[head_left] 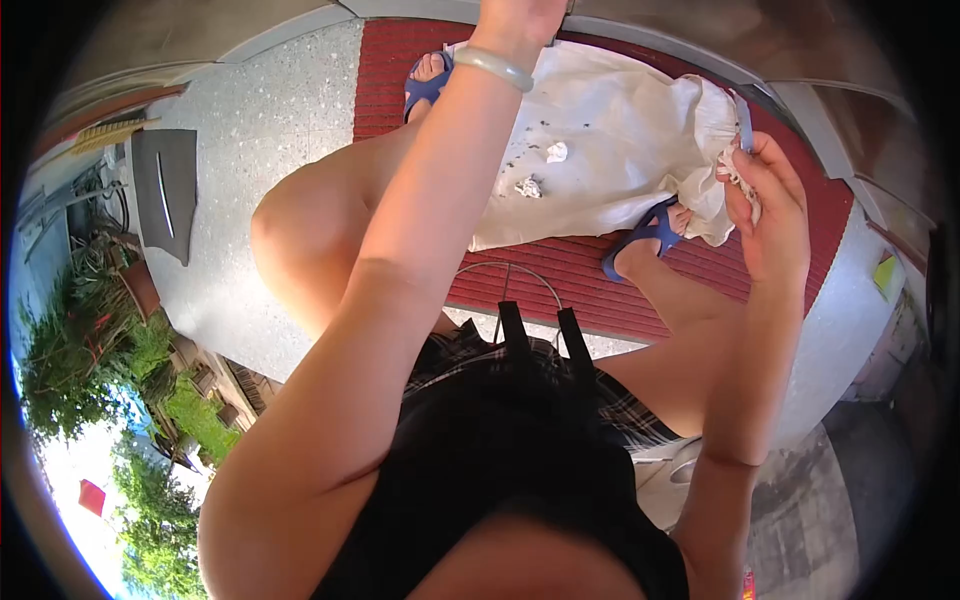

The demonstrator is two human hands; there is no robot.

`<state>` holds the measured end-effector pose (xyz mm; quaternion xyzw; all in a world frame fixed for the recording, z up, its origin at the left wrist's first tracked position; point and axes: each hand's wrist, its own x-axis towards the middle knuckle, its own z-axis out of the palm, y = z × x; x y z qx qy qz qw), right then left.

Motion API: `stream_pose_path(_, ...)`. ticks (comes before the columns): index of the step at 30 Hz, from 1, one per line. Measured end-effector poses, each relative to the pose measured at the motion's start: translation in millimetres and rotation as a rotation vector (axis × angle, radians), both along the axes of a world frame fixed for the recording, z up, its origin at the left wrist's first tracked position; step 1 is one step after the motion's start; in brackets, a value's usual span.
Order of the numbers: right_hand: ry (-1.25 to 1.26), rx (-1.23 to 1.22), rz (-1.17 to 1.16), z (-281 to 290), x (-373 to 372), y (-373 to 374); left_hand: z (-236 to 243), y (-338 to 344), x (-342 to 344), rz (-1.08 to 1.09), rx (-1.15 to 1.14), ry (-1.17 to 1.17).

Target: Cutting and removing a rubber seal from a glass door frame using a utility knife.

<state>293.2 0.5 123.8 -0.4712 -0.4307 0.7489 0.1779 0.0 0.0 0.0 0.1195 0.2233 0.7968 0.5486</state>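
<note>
My left arm, with a pale bangle (494, 70) at the wrist, reaches up past the picture's upper edge. Only the heel of my left hand (524, 18) shows; its fingers are out of view. At the right, my right hand (775, 205) is closed on a crumpled white tissue (738, 170), close to the gathered edge of a white cloth (620, 110). Whether the fingers also grip the cloth, I cannot tell. On the spread cloth lie a white crumpled wad (557, 152), a dark-specked wad (528, 187) and several small dark bits.
Beneath the cloth is a red ribbed mat (590, 285). My feet, in blue sandals (640, 238), stand at its two sides. A metal-edged panel (680, 30) runs along the far side. A dark grey board (165, 195) lies on the speckled floor at the left, near green plants (90, 310).
</note>
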Motion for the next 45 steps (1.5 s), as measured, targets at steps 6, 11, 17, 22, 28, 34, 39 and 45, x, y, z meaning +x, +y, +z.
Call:
stream_pose_path(6,-0.398,0.149,0.201,4,-28,-32,-194,-118,60,0.09,-1.022,0.432)
stream_pose_path(11,-0.472,0.069,0.143,-5,-32,-35,-233,-152,117,-0.284,-1.238,1.041)
stream_pose_path(17,-0.417,-0.049,-0.032,-15,-24,-28,-249,-144,140,-0.405,-0.948,1.821)
stream_pose_path(22,-0.255,-0.102,-0.063,-14,-30,-29,-283,-142,120,-0.407,-0.858,1.952)
stream_pose_path(28,-0.326,-0.007,-0.08,-18,-19,-22,-222,-113,126,-0.284,-0.933,0.864)
stream_pose_path(34,-0.082,-0.166,-0.117,-17,-7,-23,-90,-96,131,-0.142,-0.4,-0.053)
stream_pose_path(39,-0.064,-0.237,-0.16,-4,-20,-36,-21,-106,138,-0.214,-0.127,-0.214)
stream_pose_path(45,0.039,-0.27,-0.056,-16,-6,-33,7,-118,147,-0.238,-0.074,-0.172)
